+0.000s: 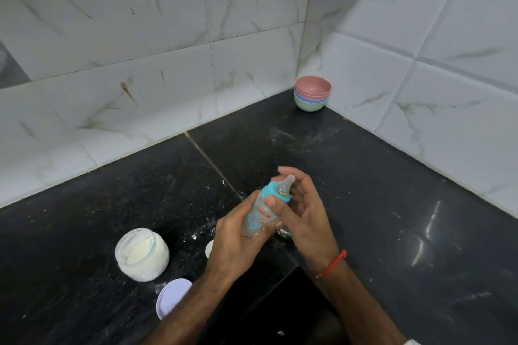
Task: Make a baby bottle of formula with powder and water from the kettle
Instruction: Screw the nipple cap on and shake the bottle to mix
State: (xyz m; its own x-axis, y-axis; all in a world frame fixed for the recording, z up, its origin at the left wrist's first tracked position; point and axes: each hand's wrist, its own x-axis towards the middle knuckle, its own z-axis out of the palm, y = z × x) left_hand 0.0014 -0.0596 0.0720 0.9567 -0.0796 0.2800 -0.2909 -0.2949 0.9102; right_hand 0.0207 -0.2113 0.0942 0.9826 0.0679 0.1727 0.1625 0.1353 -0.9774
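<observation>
A clear baby bottle (262,214) with red print, a blue collar and a silicone teat is tilted to the right above the black counter. My left hand (238,241) is wrapped around its body, thumb on the shoulder below the collar. My right hand (305,204) sits at the collar and teat, fingers curled behind them. An open jar of white powder (141,253) stands on the counter to the left. Its white lid (172,297) lies flat near the front edge. No kettle is in view.
A stack of coloured bowls (312,94) sits in the far corner against the tiled walls. The black stone counter (392,204) carries scattered white powder specks. A small white round object (209,249) peeks out beside my left hand. Something metallic (284,233) shows under the bottle.
</observation>
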